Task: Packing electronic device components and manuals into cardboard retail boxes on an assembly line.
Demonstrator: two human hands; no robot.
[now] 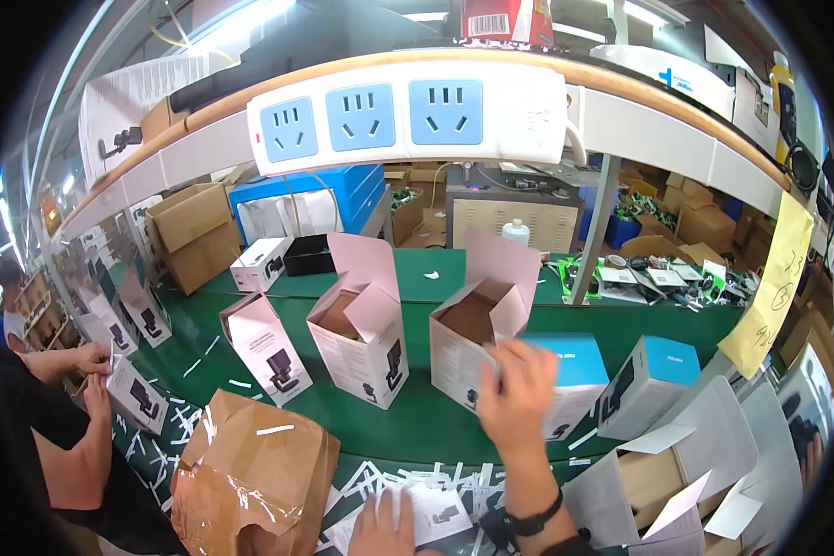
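Observation:
At the lower middle, my left hand (382, 530) lies with its fingers stretched over a white printed leaflet (440, 515) that bears a small microphone drawing. My right hand (521, 394), wearing a dark wristband, is raised in front of an open white microphone box (456, 366). Motion blurs its bent fingers, so I cannot see whether they hold anything. This box has its lid up and brown cardboard inside. Left of it stands a second open box (357, 357). A third box (267, 352), with its top partly folded, is further left.
Boxes with blue tops (669, 361) stand right of my right hand; opened boxes (653, 491) fill the lower right. A brown carton (255, 463) and scattered white paper strips (361, 477) lie near the front. A power strip (408, 116) spans above. A co-worker's hands (93, 371) touch a box at left.

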